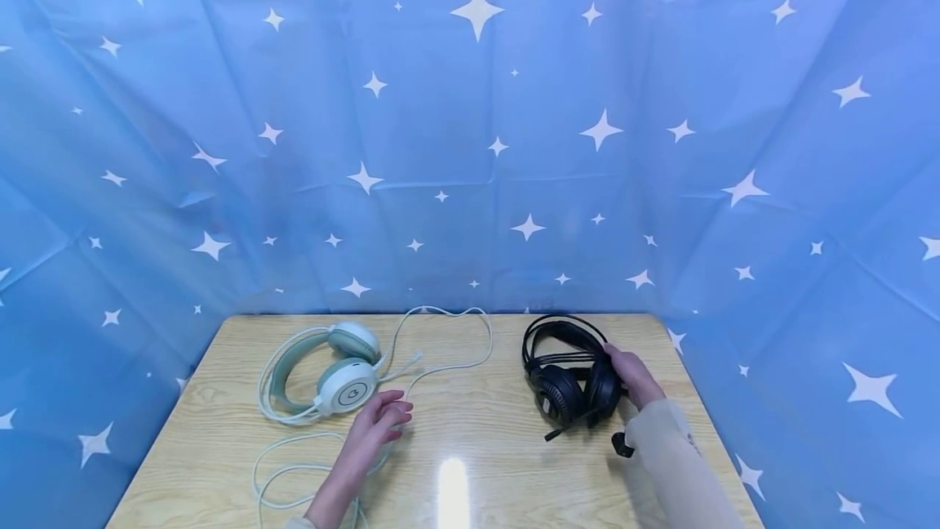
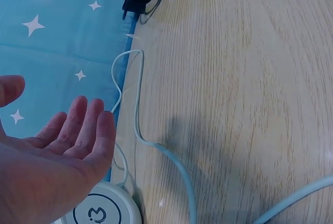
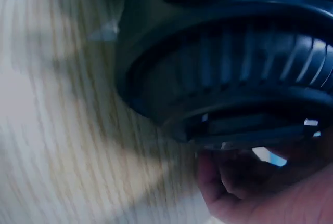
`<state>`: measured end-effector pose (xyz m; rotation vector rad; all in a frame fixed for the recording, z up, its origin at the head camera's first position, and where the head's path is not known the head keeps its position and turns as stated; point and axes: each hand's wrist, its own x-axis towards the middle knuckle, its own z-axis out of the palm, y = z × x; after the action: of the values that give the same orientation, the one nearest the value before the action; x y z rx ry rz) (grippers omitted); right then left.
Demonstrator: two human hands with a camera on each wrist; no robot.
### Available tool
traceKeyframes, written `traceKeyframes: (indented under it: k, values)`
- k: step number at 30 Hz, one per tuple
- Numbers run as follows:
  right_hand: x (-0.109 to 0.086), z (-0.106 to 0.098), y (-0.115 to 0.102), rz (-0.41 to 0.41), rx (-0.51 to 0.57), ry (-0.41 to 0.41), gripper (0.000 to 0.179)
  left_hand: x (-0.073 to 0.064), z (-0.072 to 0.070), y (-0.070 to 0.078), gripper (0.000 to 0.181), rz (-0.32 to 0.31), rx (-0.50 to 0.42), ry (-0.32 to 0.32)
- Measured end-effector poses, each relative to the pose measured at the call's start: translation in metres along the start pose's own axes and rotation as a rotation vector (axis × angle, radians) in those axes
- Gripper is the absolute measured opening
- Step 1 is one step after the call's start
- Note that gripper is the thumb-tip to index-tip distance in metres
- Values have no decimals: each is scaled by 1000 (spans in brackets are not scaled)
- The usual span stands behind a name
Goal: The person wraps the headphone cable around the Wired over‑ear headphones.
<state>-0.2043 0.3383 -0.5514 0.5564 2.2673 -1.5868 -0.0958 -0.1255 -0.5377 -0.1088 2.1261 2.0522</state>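
1. A blue backdrop [image 1: 433, 129] with white stars surrounds the table on the visible sides.
2. The wood-grain table [image 1: 514, 472] carries 2 headsets, well apart.
3. The pale headset [image 1: 352, 386] lies at the table's left, its 2 ear cups turned rightward.
4. The black headset [image 1: 561, 394] is at the right, toward the back edge, in the right hand.
5. The right hand [image 1: 635, 378] grips the black headset by its right side, fingers curled at an ear cup.
6. The left hand [image 1: 378, 423] holds nothing; its fingers are relaxed and slightly bent, near the pale headset.
7. A pale cable [image 2: 181, 167] loops across the wood.
8. The black headset's microphone [image 1: 552, 434] points toward the near left.
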Motion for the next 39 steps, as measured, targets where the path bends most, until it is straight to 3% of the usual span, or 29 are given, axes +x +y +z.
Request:
traceKeyframes:
  k: [10,14,19,25,33,36,39]
  values:
    - [-17,-2,1,-40,36,35,60,-1,-3,0,53,-7,-2,6]
    - [-32,0,7,-108,-32,92,60,-1,-3,2,53,6,-1,6]
    - [-58,5,13,-180,-123,154,80,-1,-3,1,49,39,-5,46]
    - [-86,13,12,-223,-120,251,82,1,-11,2,40,83,2,157]
    - [-116,21,2,-413,-158,427,60,7,-33,18,28,128,-58,333]
    - [-125,24,-2,-466,-173,459,55,9,-42,26,26,154,-5,404]
    - [-134,27,-6,-506,-165,479,50,11,-52,31,25,188,107,497]
